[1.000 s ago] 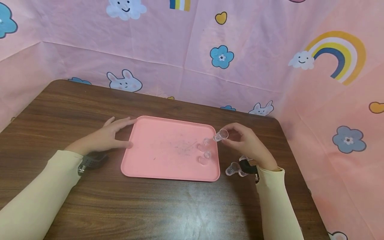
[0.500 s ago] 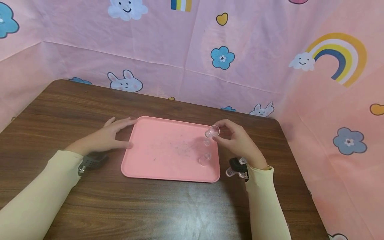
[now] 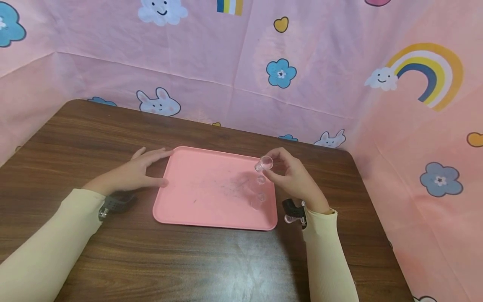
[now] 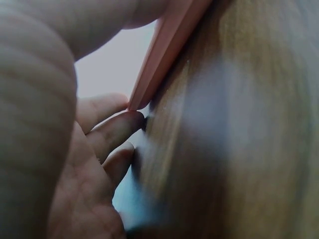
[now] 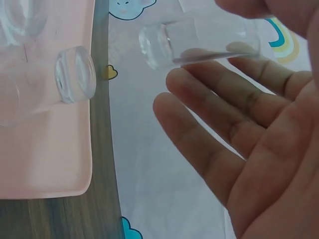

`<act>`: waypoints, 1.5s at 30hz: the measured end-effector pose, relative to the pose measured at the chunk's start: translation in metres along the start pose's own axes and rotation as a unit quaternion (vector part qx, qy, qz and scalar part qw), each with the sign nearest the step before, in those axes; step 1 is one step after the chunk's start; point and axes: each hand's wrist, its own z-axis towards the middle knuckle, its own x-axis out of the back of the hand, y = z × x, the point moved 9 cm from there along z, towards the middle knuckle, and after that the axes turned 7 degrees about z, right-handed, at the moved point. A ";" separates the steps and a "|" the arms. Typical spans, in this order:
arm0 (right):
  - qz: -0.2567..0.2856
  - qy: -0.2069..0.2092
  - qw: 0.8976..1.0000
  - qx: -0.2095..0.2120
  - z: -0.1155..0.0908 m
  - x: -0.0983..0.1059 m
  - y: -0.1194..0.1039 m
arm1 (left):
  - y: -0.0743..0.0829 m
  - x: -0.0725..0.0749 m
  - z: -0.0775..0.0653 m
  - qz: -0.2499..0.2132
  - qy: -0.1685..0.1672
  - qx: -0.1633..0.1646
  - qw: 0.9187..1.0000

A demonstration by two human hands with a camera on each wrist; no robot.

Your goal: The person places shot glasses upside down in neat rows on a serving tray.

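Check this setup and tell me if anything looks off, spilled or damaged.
Dark marks smudge the middle of the pink tray, standing out against its otherwise plain surface; I can't tell whether they are scratches or dirt. No spill or breakage is evident.

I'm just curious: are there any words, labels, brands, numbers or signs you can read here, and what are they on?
None: no text can be read anywhere.
Pink tray: faint marks, no readable letters.
Clear cup in the right hand: no lettering visible.
Backdrop: printed pictures only, such as a rainbow.
Dark wrist straps: too small to tell.
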 end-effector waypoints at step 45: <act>-0.072 0.014 0.996 -0.041 0.002 -0.016 0.003 | 0.002 -0.001 0.001 -0.002 0.008 -0.001 1.000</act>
